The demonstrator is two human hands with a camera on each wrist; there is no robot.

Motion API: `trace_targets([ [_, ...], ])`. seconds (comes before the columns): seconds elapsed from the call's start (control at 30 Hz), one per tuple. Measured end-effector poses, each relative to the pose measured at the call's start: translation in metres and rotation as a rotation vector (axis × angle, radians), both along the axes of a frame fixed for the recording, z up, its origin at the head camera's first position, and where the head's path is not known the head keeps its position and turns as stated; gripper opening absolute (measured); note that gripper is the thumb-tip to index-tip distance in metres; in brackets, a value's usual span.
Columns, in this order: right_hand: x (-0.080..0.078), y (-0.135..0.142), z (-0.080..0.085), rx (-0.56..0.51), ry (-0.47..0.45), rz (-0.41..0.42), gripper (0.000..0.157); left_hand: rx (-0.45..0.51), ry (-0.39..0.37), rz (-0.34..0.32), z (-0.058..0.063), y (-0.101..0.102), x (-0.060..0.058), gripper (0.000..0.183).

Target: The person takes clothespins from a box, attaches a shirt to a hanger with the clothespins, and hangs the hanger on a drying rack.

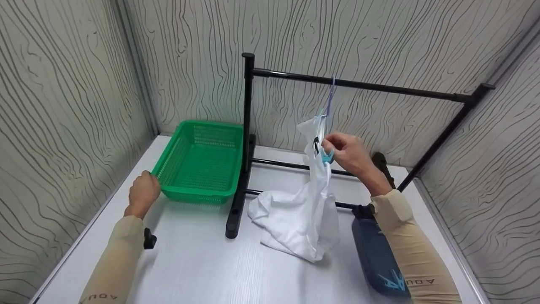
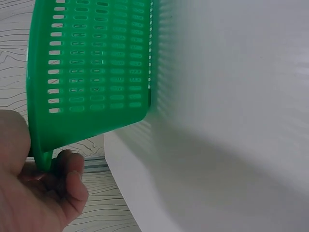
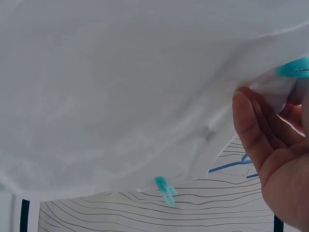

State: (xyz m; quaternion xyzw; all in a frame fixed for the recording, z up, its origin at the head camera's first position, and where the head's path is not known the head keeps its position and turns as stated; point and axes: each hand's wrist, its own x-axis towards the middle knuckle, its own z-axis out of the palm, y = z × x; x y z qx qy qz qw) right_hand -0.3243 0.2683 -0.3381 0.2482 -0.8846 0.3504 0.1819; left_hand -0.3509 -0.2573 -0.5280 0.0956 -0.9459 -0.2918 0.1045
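My left hand (image 1: 143, 192) grips the rim of a green plastic basket (image 1: 200, 195) at its near left corner. In the left wrist view, thumb and fingers close around that corner from both sides. A white cloth (image 1: 295, 215) hangs from a purple-blue hanger (image 1: 330, 99), its lower part bunched on the table. At the cloth's upper edge my right hand (image 1: 348, 154) pinches the fabric, right beside a teal clothespin (image 1: 327, 155). Another teal clothespin (image 3: 165, 189) clips the edge farther along in the right wrist view.
The hanger hooks over the top rail (image 1: 291, 76) of a black rack standing on the white table (image 1: 190, 253). To the right, under my forearm, lies a dark blue case (image 1: 373, 253) with light blue markings. Wood-patterned panels (image 1: 202, 50) enclose the table.
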Motion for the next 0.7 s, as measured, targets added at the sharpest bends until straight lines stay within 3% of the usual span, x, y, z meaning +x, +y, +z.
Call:
trace_targets([
  [0.2, 0.001, -0.001, -0.005, 0.033, -0.044, 0.033, 0.019, 0.002, -0.005, 0.025, 0.002, -0.001, 0.003, 0.042],
  [0.4, 0.003, 0.0, -0.007, 0.016, -0.088, 0.049, 0.021, -0.021, 0.037, 0.055, 0.017, 0.014, 0.003, 0.042],
  [0.57, 0.006, 0.004, -0.008, -0.028, -0.135, 0.073, 0.024, -0.085, 0.151, -0.027, 0.039, 0.029, 0.004, 0.034],
  [0.7, 0.011, 0.009, -0.007, -0.043, -0.163, 0.112, 0.028, -0.114, 0.208, -0.113, 0.064, 0.038, 0.006, 0.03],
])
